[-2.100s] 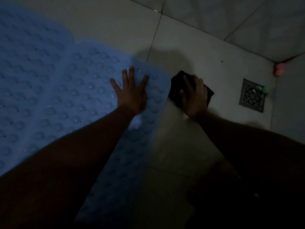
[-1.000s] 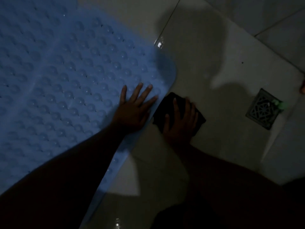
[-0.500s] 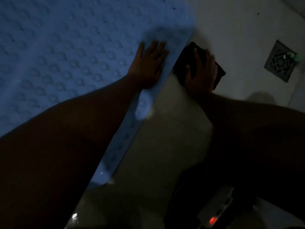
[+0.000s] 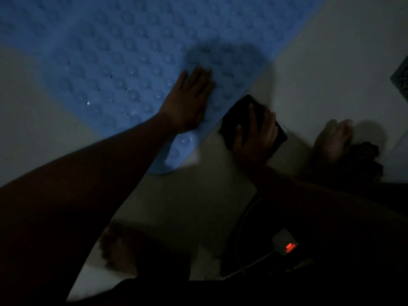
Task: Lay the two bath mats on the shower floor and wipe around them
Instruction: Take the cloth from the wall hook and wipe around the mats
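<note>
My left hand [image 4: 189, 102] lies flat and spread on the blue bath mat [image 4: 123, 54], close to its right edge, holding nothing and only pinning the sheet to the shower floor [image 4: 331, 62]. I judge this mat to be light, floppy rubber; its bumpy face reads as rows of suckers, so it should cling once pressed but drag and buckle if I shove it sideways. If it needs shifting I would peel it up by the near rounded corner [image 4: 172, 160] rather than pull from the middle. In this dim light I cannot say whether I am seeing one mat or two lying together. My right hand [image 4: 254, 133] is pressed palm-down over the dark folded cloth [image 4: 240, 115], fingers spread across it, on the bare tile just beside the mat's edge; the cloth looks soft and should slide easily on the smooth floor, which may be wet and slick underfoot. To the far right the corner of a floor drain [image 4: 399, 76] shows, well apart from the cloth. My foot [image 4: 331, 140] rests on the tile to the right, with a dark crumpled bundle [image 4: 364, 160] beside it, both in the path of a wipe that way. Near me hangs a small device with a red light [image 4: 289, 246] on a cable [image 4: 242, 219].
</note>
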